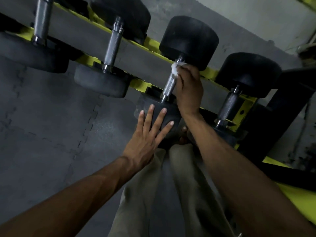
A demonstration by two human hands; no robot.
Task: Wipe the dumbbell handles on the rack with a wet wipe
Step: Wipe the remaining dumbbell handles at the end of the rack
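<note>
Above the person's trousers [153, 194], the left hand [145, 135] lies flat, fingers straight, on a dumbbell's near head [142, 103]. The right hand [188, 89] clasps a wet wipe [176, 68] round the far end of that dumbbell's handle [168, 86]. Four dumbbells sit on the yellow rack [153, 42].

Four black-headed dumbbells [189, 40] are laid side by side across the yellow rack [152, 43], heads seated on the rails, knurled metal handles [113, 43] left bridging the gap. Grey interlocking floor mats [51, 125] are seen underneath.
</note>
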